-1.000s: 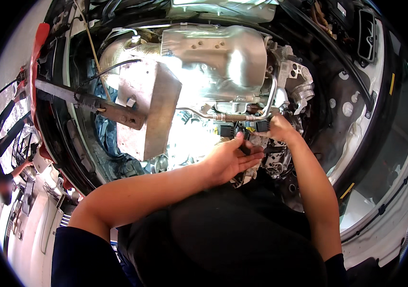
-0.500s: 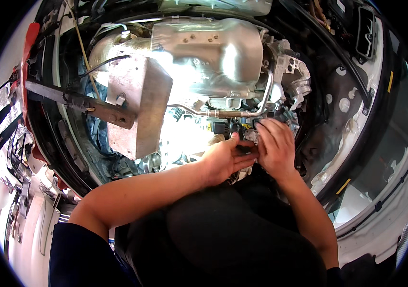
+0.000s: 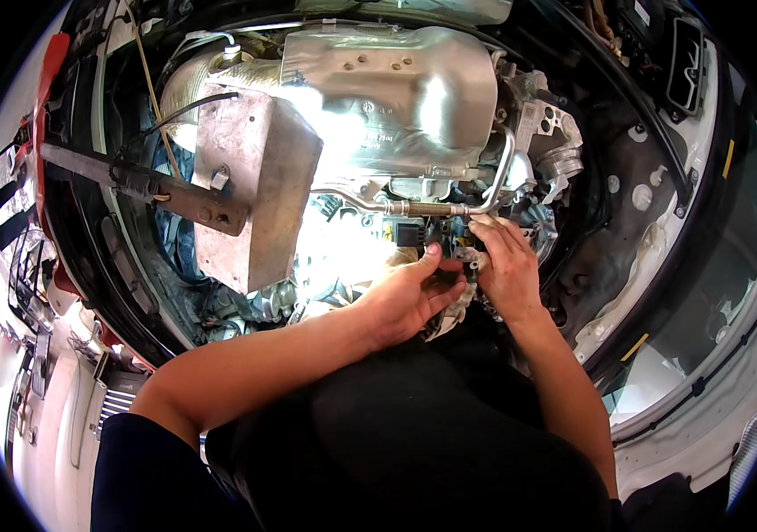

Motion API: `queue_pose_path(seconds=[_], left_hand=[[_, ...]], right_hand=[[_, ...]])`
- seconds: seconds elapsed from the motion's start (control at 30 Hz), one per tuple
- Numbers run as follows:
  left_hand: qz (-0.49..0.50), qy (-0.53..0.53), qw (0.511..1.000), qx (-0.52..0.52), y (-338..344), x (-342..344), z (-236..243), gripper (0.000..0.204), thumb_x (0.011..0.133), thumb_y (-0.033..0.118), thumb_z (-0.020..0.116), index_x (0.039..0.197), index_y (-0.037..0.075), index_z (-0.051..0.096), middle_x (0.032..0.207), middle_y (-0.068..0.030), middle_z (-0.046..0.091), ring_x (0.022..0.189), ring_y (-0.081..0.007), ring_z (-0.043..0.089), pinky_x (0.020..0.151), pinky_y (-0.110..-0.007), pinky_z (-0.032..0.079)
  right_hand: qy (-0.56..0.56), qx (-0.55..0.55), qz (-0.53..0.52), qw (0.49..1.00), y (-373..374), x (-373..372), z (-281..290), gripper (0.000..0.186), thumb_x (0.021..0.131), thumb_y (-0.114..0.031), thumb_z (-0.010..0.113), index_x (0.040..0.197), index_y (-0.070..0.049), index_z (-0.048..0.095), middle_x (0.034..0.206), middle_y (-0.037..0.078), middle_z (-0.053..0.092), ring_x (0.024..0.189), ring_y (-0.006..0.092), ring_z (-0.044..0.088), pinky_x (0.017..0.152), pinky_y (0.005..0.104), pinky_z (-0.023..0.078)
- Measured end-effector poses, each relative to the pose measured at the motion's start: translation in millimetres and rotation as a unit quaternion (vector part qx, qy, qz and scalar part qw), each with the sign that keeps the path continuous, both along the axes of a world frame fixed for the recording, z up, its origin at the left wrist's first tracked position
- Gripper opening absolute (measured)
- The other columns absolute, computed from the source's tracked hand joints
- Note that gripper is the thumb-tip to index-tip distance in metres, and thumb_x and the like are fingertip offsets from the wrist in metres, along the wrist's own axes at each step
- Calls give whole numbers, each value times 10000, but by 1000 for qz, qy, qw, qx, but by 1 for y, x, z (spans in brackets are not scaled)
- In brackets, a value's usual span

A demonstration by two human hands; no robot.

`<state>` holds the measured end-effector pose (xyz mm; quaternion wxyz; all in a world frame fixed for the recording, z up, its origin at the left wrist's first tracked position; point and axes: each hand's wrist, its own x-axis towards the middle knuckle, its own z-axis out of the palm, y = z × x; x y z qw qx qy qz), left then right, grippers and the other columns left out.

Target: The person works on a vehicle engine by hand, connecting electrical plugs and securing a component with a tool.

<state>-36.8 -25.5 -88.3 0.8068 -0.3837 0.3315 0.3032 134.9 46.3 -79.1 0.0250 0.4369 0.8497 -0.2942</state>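
Both of my hands are down in the engine bay, beside a small light metal piece (image 3: 476, 260). My left hand (image 3: 396, 300) has its palm turned inward, thumb raised and apart from the loosely bent fingers, whose tips come near that piece. I see nothing held in it. My right hand (image 3: 511, 273) reaches in from the other side with fingers bent down and closed together; what they grip is hidden under them. A dark block-shaped part (image 3: 409, 234) and a metal pipe (image 3: 432, 210) lie just beyond the hands.
A large silver heat shield (image 3: 387, 102) covers the engine's far side. Left of my hands, a box-shaped metal block (image 3: 254, 191) hangs on a dark bar (image 3: 144, 184). Bright light glares beside it. The car's body edge (image 3: 680, 266) runs along the right.
My left hand's fingers have drawn slightly back and spread from the right hand. The right hand has shifted slightly left, its fingers still bent over the parts. The view has tilted a little.
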Motion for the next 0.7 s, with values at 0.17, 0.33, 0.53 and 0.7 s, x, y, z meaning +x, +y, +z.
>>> queue_pose_path(seconds=[0.17, 0.33, 0.53, 0.7], left_hand=[[23, -25, 999, -21, 7, -2, 7, 339, 945, 311, 539, 1123, 24, 515, 1067, -87, 571, 967, -194, 578, 862, -291, 527], [21, -124, 991, 42, 5, 7, -3, 368, 932, 390, 533, 1083, 55, 525, 1002, -35, 574, 930, -170, 573, 839, -274, 502], [39, -75, 996, 27, 14, 3, 5, 344, 941, 406, 507, 1052, 82, 533, 980, -20, 570, 919, -169, 569, 825, -288, 492], [27, 64, 992, -101, 10, -2, 1, 152, 986, 205, 469, 973, 62, 520, 948, -32, 565, 836, -155, 589, 717, -242, 518]], right_hand=[[7, -11, -12, 1000, 1, -2, 0, 370, 666, 42, 576, 1027, -35, 594, 1104, 120, 624, 1037, 313, 570, 912, 385, 463], [-13, -3, -37, 999, 13, -8, 11, 365, 667, 13, 654, 1025, -25, 593, 1078, 113, 607, 1020, 313, 556, 872, 391, 464], [17, -19, -129, 991, 5, -11, 35, 336, 712, -27, 710, 1031, -20, 605, 1025, 103, 594, 966, 304, 570, 807, 376, 474], [94, -163, -241, 952, -5, -23, 48, 260, 779, -15, 654, 1035, -5, 606, 949, 105, 609, 830, 247, 618, 737, 320, 491]])
